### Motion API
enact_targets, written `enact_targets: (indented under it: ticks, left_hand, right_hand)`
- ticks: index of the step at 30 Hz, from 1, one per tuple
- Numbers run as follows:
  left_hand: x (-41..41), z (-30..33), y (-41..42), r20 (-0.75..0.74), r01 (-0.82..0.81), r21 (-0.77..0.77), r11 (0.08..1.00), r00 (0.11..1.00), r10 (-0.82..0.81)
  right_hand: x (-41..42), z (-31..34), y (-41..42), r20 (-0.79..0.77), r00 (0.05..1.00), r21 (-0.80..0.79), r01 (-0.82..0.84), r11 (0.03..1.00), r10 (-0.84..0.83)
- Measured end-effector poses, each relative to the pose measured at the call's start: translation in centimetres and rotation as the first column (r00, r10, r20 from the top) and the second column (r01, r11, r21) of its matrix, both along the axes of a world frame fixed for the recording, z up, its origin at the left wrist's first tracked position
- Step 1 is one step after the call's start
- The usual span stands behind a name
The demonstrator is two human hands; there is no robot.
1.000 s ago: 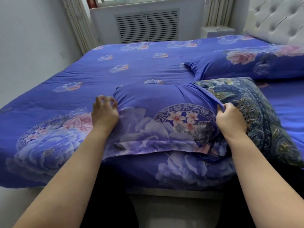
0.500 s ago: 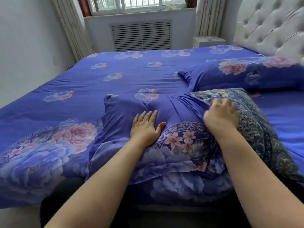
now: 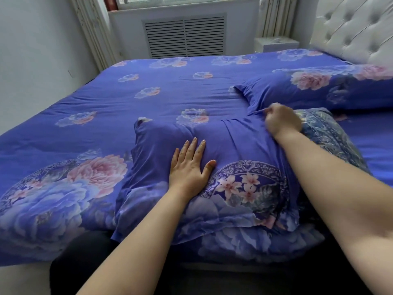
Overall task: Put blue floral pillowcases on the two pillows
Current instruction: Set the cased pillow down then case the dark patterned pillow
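Head view: a blue floral pillowcase [image 3: 223,150] is seen drawn most of the way over a pillow [image 3: 331,135] that lies at the near edge of the bed, the pillow's dark blue and green patterned end being left uncovered on the right. The left hand [image 3: 190,165] is laid flat on the covered part, fingers straight and slightly spread, thumb out to the side, nothing being gripped. The right hand [image 3: 282,122] is curled at the open edge of the pillowcase, where a fold of the blue fabric is pinched and pulled taut; the hand is blurred, so the exact lie of the fingers cannot be told. Loose cloth at the pillowcase's closed end is left slack and hangs over the bed's near edge. A second pillow [image 3: 319,88], already in a matching blue floral case, is seen farther back on the right, against a white tufted headboard [image 3: 357,28]. Both pillows are borne on a bed covered by a blue floral sheet [image 3: 148,88]. Beyond the bed, a slatted radiator cover [image 3: 185,36] is set below a window, pale curtains [image 3: 93,28] hang at either side, and a small white bedside table [image 3: 276,44] stands in the corner beside the headboard
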State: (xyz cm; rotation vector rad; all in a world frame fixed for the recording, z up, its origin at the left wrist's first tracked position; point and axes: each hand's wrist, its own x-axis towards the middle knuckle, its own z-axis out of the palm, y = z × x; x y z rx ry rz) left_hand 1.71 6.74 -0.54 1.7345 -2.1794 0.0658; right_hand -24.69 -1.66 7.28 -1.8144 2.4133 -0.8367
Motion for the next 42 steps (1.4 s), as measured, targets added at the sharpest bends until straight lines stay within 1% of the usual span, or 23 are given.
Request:
enact_targets:
  ticks: [2, 3, 6, 9, 11, 13, 14, 16, 18, 21, 24, 26, 27, 29, 30, 31, 32, 34, 36, 38, 39, 41, 42]
  left_hand:
    - [-0.1, 0.0, 0.3, -0.006, 0.02, -0.023, 1.0, 1.0, -0.02]
    - [-0.1, 0.1, 0.3, -0.007, 0.024, -0.022, 0.999, 1.0, -0.024]
    - [0.5, 1.0, -0.1, -0.024, 0.007, -0.009, 1.0, 1.0, -0.007]
    - [1.3, 2.9, -0.9, -0.015, 0.033, -0.021, 0.999, 0.999, -0.034]
    - [1.7, 4.7, -1.6, -0.024, 0.044, 0.002, 0.999, 0.999, -0.044]
    - [1.9, 6.6, -2.6, 0.004, 0.056, 0.046, 0.997, 0.998, -0.057]
    - [2.0, 7.7, -3.4, 0.04, 0.07, 0.082, 0.994, 0.997, -0.073]
    - [2.3, 9.5, -5.0, 0.116, 0.093, 0.187, 0.978, 0.986, -0.117]
    - [2.5, 11.6, -6.2, 0.195, 0.092, 0.279, 0.956, 0.969, -0.151]
    - [2.4, 14.6, -6.9, 0.26, 0.082, 0.288, 0.954, 0.952, -0.16]
    - [1.9, 17.8, -6.8, 0.344, 0.014, 0.104, 0.994, 0.938, -0.049]
    - [1.6, 19.3, -6.8, 0.336, 0.016, -0.152, 0.988, 0.941, 0.037]
    - [1.6, 19.5, -6.6, 0.301, 0.052, -0.317, 0.947, 0.952, 0.049]
    - [1.9, 18.7, -6.0, 0.26, 0.164, -0.58, 0.798, 0.966, -0.01]
    - [1.9, 17.7, -5.7, 0.282, 0.233, -0.641, 0.731, 0.958, -0.058]
    - [2.0, 16.0, -5.1, 0.309, 0.275, -0.655, 0.704, 0.947, -0.084]
    - [1.9, 13.7, -4.8, 0.362, 0.329, -0.632, 0.701, 0.926, -0.108]
    - [1.7, 8.3, -3.7, 0.459, 0.41, -0.507, 0.758, 0.873, -0.165]
    - [1.7, 2.8, -1.9, 0.477, 0.458, -0.384, 0.802, 0.842, -0.253]
    - [1.3, -0.1, -0.3, 0.395, 0.483, -0.441, 0.756, 0.861, -0.32]
    - [0.9, -0.5, 0.1, 0.349, 0.477, -0.488, 0.731, 0.874, -0.337]
    - [0.6, 0.2, -0.1, 0.234, 0.338, -0.583, 0.739, 0.941, -0.246]
    - [0.8, 0.9, -0.6, 0.156, 0.197, -0.568, 0.799, 0.979, -0.131]
  right_hand:
    - [-2.2, -0.1, 0.4, 0.021, 0.991, -0.035, 0.136, 0.99, -0.135]
    - [-2.7, -0.2, 0.4, -0.024, 0.99, -0.031, 0.137, 0.99, -0.138]
    - [-2.2, -1.1, -0.5, -0.068, 0.997, 0.068, -0.039, 0.997, 0.044]
    - [-1.5, -1.0, -0.5, 0.004, 0.997, 0.254, -0.077, 0.964, 0.079]
    - [-1.1, -0.8, 0.0, -0.053, 0.989, 0.328, -0.112, 0.938, 0.136]
    - [-0.6, -0.2, 0.6, -0.106, 0.966, 0.368, -0.183, 0.912, 0.237]
    - [-0.2, 0.4, 0.9, -0.093, 0.96, 0.337, -0.219, 0.916, 0.264]
    - [0.8, 1.6, 2.0, -0.023, 0.96, 0.114, -0.274, 0.955, 0.279]
    - [1.8, 2.6, 3.2, -0.021, 0.97, -0.238, -0.238, 0.942, 0.24]
    - [3.5, 3.4, 4.9, -0.071, 0.962, -0.608, -0.252, 0.753, 0.264]
    - [4.3, 4.3, 5.1, -0.074, 0.952, -0.816, -0.228, 0.531, 0.296]
    - [4.8, 5.1, 4.8, -0.113, 0.96, -0.884, -0.214, 0.416, 0.255]
    - [5.0, 5.3, 4.7, -0.137, 0.964, -0.897, -0.218, 0.384, 0.226]
    - [5.0, 4.2, 4.4, -0.178, 0.971, -0.886, -0.228, 0.403, 0.159]
    - [4.6, 3.0, 4.3, -0.208, 0.972, -0.864, -0.236, 0.444, 0.111]
    - [4.3, 1.0, 4.5, -0.237, 0.969, -0.825, -0.239, 0.512, 0.069]
    - [3.8, -1.4, 4.8, -0.26, 0.965, -0.781, -0.233, 0.58, 0.038]
    - [3.3, -6.3, 6.8, -0.246, 0.966, -0.699, -0.229, 0.678, 0.073]
    - [3.9, -9.9, 9.6, -0.201, 0.946, -0.653, -0.323, 0.685, 0.254]
    - [5.4, -10.3, 12.0, -0.208, 0.88, -0.641, -0.452, 0.62, 0.426]
    - [6.2, -9.9, 12.6, -0.22, 0.861, -0.642, -0.482, 0.596, 0.459]
    - [7.4, -7.7, 12.4, -0.225, 0.879, -0.647, -0.458, 0.609, 0.421]
    - [7.7, -6.7, 11.7, -0.219, 0.9, -0.635, -0.425, 0.645, 0.377]
